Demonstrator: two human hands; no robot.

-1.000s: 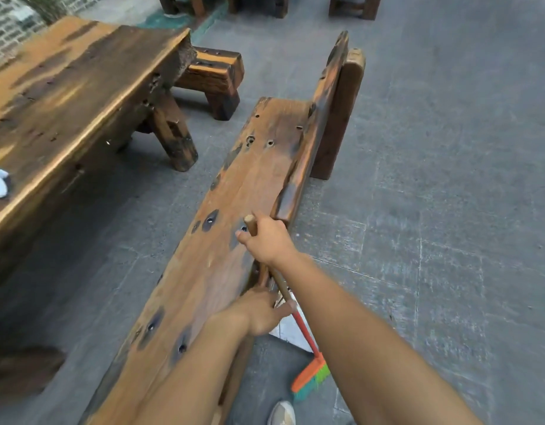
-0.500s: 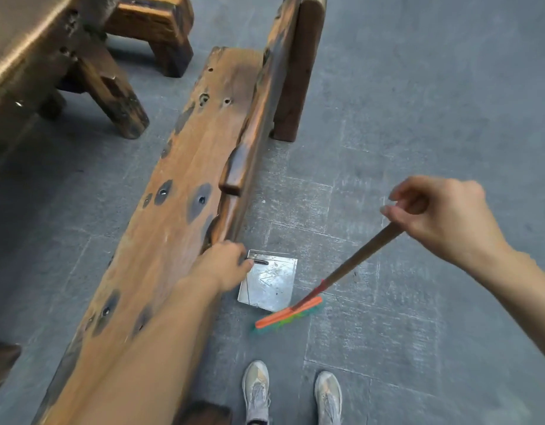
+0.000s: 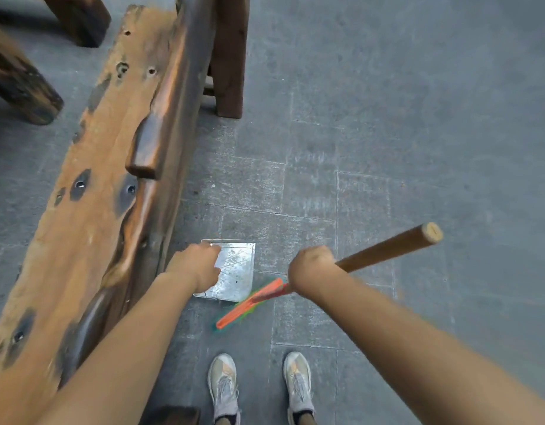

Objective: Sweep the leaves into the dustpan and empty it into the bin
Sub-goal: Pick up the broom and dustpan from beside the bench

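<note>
A shiny metal dustpan (image 3: 234, 271) lies flat on the grey stone floor just right of the bench. My left hand (image 3: 194, 266) is closed over the pan's left side, on its handle. My right hand (image 3: 311, 271) grips the brown wooden broom handle (image 3: 387, 250) partway down, and the handle's top end points up to the right. The orange broom head (image 3: 249, 302) with green bristles rests on the floor at the pan's front right corner. No leaves can be made out, and no bin is in view.
A long rough wooden bench (image 3: 105, 185) with a backrest runs along the left, its leg (image 3: 228, 56) standing on the floor behind the pan. Heavy table legs (image 3: 19, 84) are at top left. My two shoes (image 3: 259, 384) stand just below the broom.
My right hand slid down the broom handle and moved left, closer to the pan. The broom head swung to a steeper slant. My left hand reached onto the dustpan. The view tipped further down.
</note>
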